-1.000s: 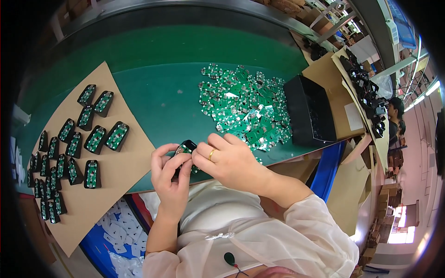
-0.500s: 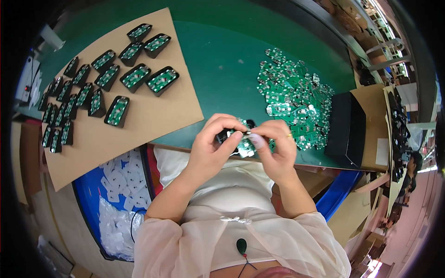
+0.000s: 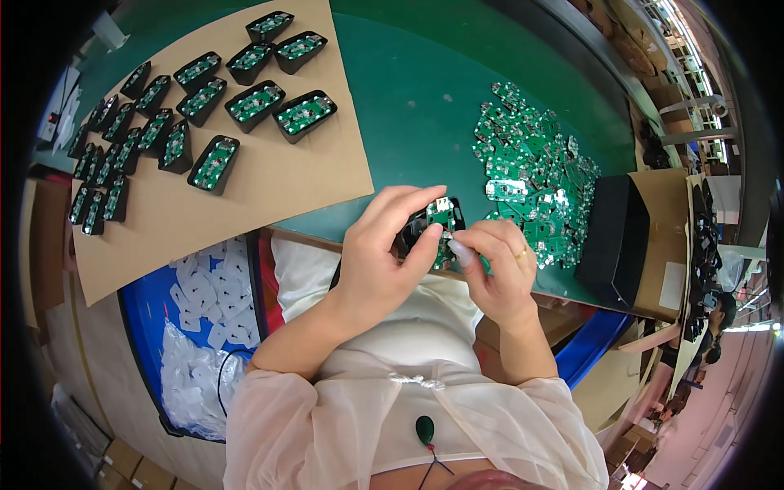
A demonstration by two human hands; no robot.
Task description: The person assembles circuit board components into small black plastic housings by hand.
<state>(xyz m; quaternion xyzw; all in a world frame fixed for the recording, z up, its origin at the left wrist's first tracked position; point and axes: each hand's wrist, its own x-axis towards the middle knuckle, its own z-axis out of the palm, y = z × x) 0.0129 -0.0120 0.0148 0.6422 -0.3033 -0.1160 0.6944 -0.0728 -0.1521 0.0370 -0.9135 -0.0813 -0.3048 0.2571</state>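
At the table's near edge, my left hand (image 3: 380, 249) is closed round a black plastic housing (image 3: 410, 233) and a green circuit board (image 3: 442, 212). The board stands tilted over the housing, its metal connector at the upper end. My right hand (image 3: 505, 265) pinches at the board's lower end, with thumb and index finger together. Just what lies between those fingertips is partly hidden. Beyond my right hand spreads a heap of loose green circuit boards (image 3: 535, 180).
Several black housings with boards inside (image 3: 215, 165) stand on a cardboard sheet (image 3: 302, 175) at left. A black box (image 3: 608, 237) and a cardboard carton (image 3: 663, 237) border the heap. Below left, a blue tray (image 3: 147, 306) holds white pieces (image 3: 196, 290) and a clear plastic bag (image 3: 192, 384).
The board in my hands has turned more upright, and the black housing shows more behind it. My right hand has shifted slightly right and down. The whole view has shifted a little.
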